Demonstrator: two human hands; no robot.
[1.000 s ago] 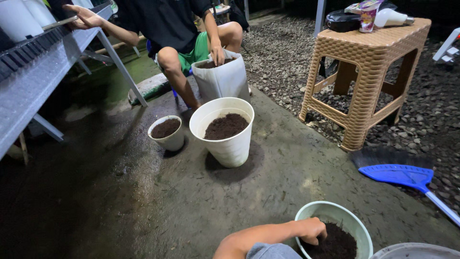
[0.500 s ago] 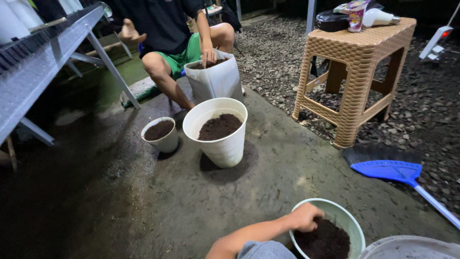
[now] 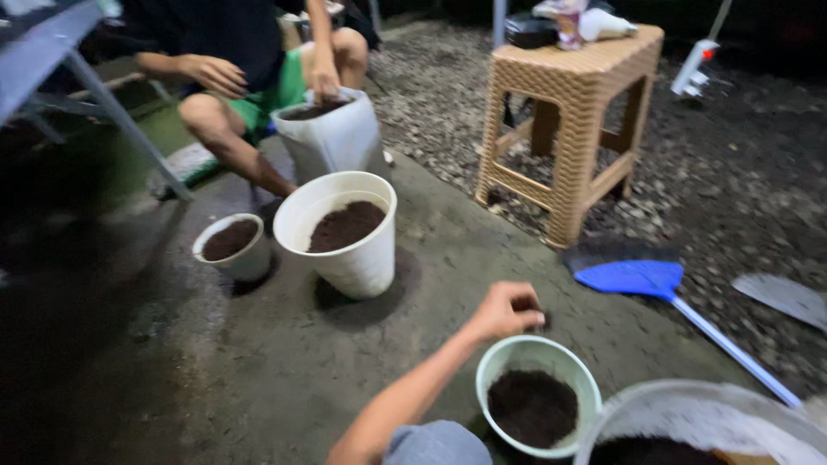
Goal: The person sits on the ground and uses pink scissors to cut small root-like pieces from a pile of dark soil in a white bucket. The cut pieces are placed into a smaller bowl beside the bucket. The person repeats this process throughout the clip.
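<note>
My left hand [image 3: 506, 312] hovers just above the far rim of a pale green pot [image 3: 493, 379] that holds dark soil [image 3: 532, 406]. Its fingers are curled shut around a small dark clump of soil. My forearm reaches in from the bottom edge, past a grey piece of clothing [image 3: 435, 443]. My right hand is out of view. Farther off stand a large white pot [image 3: 362, 263] and a small white pot [image 3: 245, 260], both filled with soil.
Another person in green shorts sits at the back, one hand [image 3: 324, 82] on a white bag of soil [image 3: 336, 138]. A woven tan stool [image 3: 568, 129] stands to the right, a blue dustpan [image 3: 633, 277] lies near it, and a grey bucket rim [image 3: 689, 413] is at bottom right.
My left hand has lifted out of the green pot's soil and now hangs above the rim, closed on a clump. The view has shifted right. The other person's raised arm came down.
</note>
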